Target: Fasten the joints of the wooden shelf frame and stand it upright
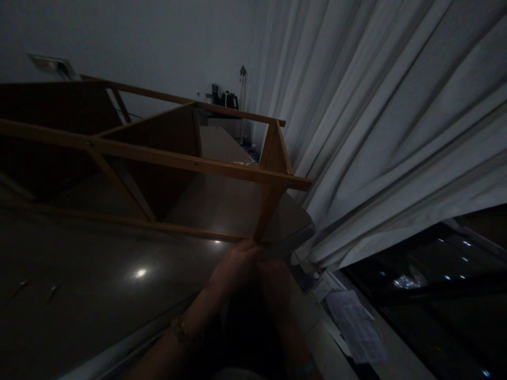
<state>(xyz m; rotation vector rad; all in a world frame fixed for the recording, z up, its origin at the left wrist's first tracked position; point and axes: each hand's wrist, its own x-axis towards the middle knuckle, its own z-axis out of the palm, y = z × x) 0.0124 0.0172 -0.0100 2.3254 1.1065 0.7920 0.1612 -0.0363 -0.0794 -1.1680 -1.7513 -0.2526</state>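
Note:
A wooden shelf unit [214, 166], with slim rails and panels between them, lies on its side on a glossy table [119, 258]. My left hand [237, 264], with a bracelet at its wrist, is at the near lower corner of the unit. Its fingers are bent against the end of the lowest rail. Close beside it, just off the table's edge, my right hand [275, 285] is closed. Dim light hides whatever may be in its fingers. Two small thin pieces [53, 290] that look like screws lie at the table's left.
A long white curtain [376, 132] hangs along the right. Papers [356, 324] lie on a low ledge below it, beside a dark window [428, 279]. A dark coffee pot [229, 99] stands at the back. On the left wall is a socket [51, 64].

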